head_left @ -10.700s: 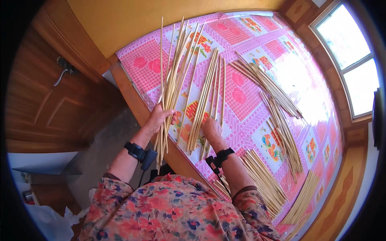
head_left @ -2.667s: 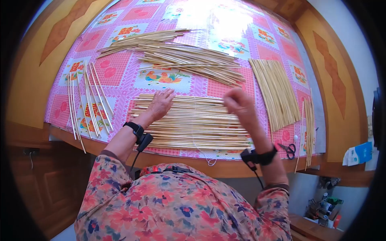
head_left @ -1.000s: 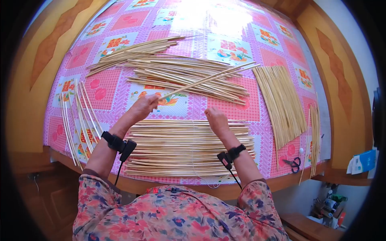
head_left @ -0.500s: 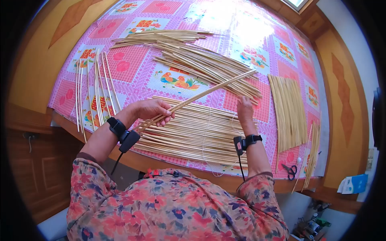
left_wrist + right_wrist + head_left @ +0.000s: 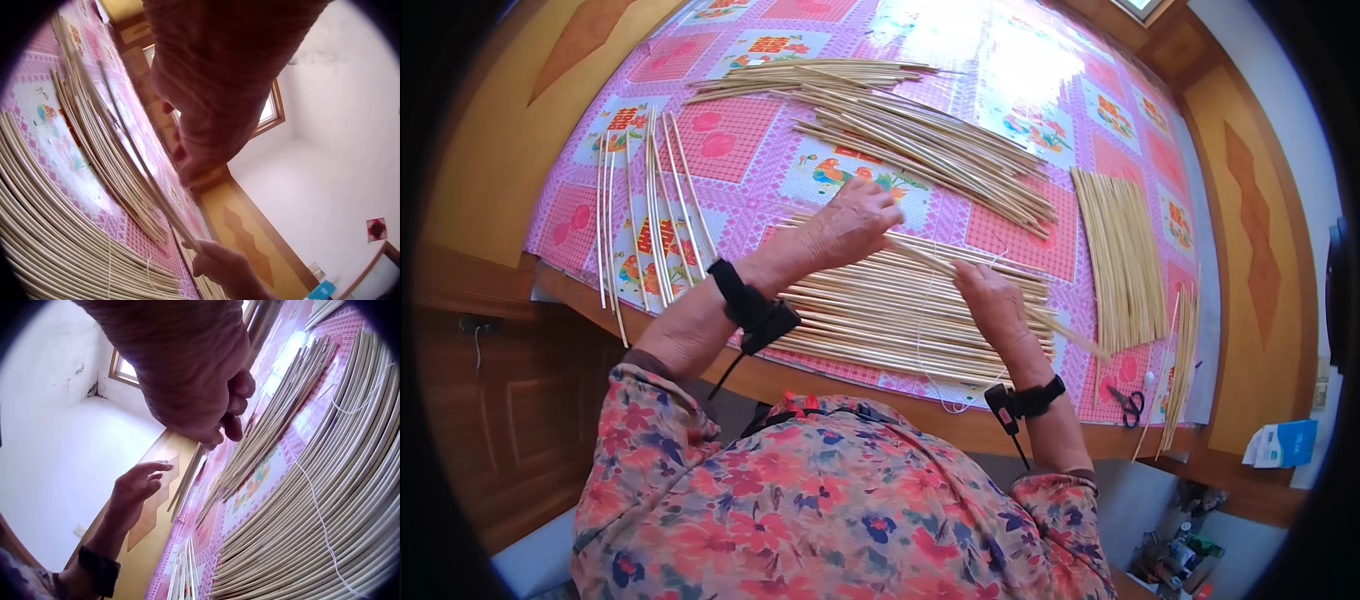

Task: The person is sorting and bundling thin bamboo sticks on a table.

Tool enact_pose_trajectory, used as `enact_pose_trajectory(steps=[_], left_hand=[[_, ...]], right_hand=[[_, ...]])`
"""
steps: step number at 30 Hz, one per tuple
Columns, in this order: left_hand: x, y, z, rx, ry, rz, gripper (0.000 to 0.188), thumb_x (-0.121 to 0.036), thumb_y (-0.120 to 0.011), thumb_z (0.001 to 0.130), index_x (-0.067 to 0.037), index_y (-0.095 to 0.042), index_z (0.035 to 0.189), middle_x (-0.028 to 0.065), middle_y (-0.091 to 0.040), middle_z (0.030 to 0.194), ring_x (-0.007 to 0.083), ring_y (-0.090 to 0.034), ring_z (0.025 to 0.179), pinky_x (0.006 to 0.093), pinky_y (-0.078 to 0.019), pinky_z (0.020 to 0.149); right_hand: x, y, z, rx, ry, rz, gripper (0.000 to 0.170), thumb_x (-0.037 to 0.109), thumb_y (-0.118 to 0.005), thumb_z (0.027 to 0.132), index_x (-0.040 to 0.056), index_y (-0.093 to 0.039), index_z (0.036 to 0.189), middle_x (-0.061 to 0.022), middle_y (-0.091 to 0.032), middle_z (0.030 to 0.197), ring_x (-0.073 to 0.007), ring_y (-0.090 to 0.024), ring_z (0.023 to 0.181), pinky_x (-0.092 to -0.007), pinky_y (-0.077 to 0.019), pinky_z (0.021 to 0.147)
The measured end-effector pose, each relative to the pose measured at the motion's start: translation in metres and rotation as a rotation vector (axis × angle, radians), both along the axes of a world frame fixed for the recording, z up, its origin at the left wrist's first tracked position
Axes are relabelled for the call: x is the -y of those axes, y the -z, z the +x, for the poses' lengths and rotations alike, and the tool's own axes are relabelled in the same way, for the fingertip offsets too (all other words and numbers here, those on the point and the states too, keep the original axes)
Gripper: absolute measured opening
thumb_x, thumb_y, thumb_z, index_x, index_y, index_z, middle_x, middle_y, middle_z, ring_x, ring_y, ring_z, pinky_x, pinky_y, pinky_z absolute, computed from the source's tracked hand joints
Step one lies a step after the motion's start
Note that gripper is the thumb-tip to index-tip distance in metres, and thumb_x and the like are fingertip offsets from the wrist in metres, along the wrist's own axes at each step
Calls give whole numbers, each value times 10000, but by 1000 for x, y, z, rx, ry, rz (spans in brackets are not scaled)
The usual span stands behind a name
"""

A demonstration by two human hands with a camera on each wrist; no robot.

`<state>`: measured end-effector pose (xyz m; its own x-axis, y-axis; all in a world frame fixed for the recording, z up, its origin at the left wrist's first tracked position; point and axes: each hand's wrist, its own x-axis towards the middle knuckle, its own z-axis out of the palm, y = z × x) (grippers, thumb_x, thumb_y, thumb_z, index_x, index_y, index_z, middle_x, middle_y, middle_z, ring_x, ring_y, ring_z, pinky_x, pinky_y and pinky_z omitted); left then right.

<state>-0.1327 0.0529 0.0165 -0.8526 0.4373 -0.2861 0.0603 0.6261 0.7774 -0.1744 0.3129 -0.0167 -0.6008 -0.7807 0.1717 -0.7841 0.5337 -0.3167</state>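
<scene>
My right hand pinches a pair of thin straw-coloured stalks above a row of similar stalks laid side by side. The held stalks slant across the row and blur at the far end. My left hand hovers up and left of the right one. Seen from the right wrist, that left hand has loosely extended fingers and nothing in them, near the ends of the held stalks. A thin white string crosses the row and loops at its front edge.
Loose stalk heaps lie behind the row, with thinner groups at left. A finished-looking flat panel of stalks lies right. Scissors and a small bundle sit near the front right edge.
Earlier the left hand gripped a bundle at left, then lay on the row. Half a second ago it held the stalks; now the right hand holds them and the left has let go.
</scene>
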Motion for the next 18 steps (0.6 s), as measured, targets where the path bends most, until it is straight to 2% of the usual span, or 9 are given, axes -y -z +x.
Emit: enact_pose_trajectory(steps=[1, 2, 4, 6, 7, 8, 11, 13, 18], left_hand=[[-7, 3, 9, -104, -148, 110, 188, -191, -517, 834, -22, -567, 900, 6, -542, 710, 87, -524, 622, 227, -422, 519], [-13, 6, 16, -215, -287, 216, 201, -208, -529, 831, -26, -565, 907, 16, -549, 737, 89, -532, 645, 233, -431, 527], [-24, 18, 31, -428, -558, 438, 231, -243, -552, 823, -35, -561, 922, 35, -564, 790, 92, -549, 691, 245, -448, 541], [-30, 43, 43, 241, -629, 858, 268, -260, -535, 844, -22, -533, 967, 37, -558, 824, 100, -556, 705, 231, -464, 565], [-35, 55, 50, 351, -736, 1001, 289, -261, -525, 852, -9, -518, 993, 45, -560, 858, 107, -563, 727, 217, -473, 581], [-38, 57, 55, 342, -784, 1111, 281, -250, -508, 863, -17, -507, 1020, 54, -568, 879, 120, -573, 752, 230, -477, 580], [-36, 65, 56, 316, -857, 1277, 276, -248, -499, 867, -21, -514, 1023, 61, -576, 885, 132, -583, 766, 233, -481, 583], [-28, 70, 56, 349, -820, 1400, 237, -213, -514, 857, -35, -542, 1011, 69, -584, 913, 151, -597, 783, 247, -500, 622], [-21, 77, 64, 335, -810, 1372, 200, -191, -505, 859, -20, -583, 928, 60, -593, 894, 159, -598, 796, 291, -516, 707]], right_hand=[[-4, 4, 0, 3, 101, -55, 225, 177, -526, 802, 101, -514, 1014, -97, -583, 800, -277, -574, 717, -386, -454, 580], [-4, 3, 1, -5, 94, -65, 225, 177, -526, 802, 101, -514, 1014, -97, -583, 800, -277, -574, 717, -386, -454, 580], [-7, 0, 10, 229, 219, -21, 211, 193, -508, 818, 92, -516, 1003, -111, -581, 804, -297, -565, 733, -391, -451, 598], [-3, -2, 20, 286, 189, -75, 207, 206, -503, 826, 91, -519, 997, -124, -581, 815, -314, -562, 739, -393, -453, 597], [0, -5, 25, 326, 185, -59, 210, 206, -500, 827, 92, -519, 1003, -126, -581, 824, -317, -563, 742, -395, -453, 599], [3, -6, 30, 368, 184, -43, 214, 207, -498, 829, 94, -518, 1009, -129, -581, 833, -319, -564, 745, -397, -453, 600], [7, 1, 43, 316, 133, -35, 220, 203, -500, 829, 97, -517, 1021, -136, -578, 845, -320, -564, 754, -398, -454, 603], [10, 1, 49, 301, 111, -39, 234, 205, -507, 827, 79, -517, 1024, -137, -577, 865, -315, -567, 760, -400, -454, 612], [13, 7, 48, 290, 71, -83, 244, 211, -502, 837, 62, -532, 1028, -132, -586, 881, -291, -583, 744, -365, -461, 631]])
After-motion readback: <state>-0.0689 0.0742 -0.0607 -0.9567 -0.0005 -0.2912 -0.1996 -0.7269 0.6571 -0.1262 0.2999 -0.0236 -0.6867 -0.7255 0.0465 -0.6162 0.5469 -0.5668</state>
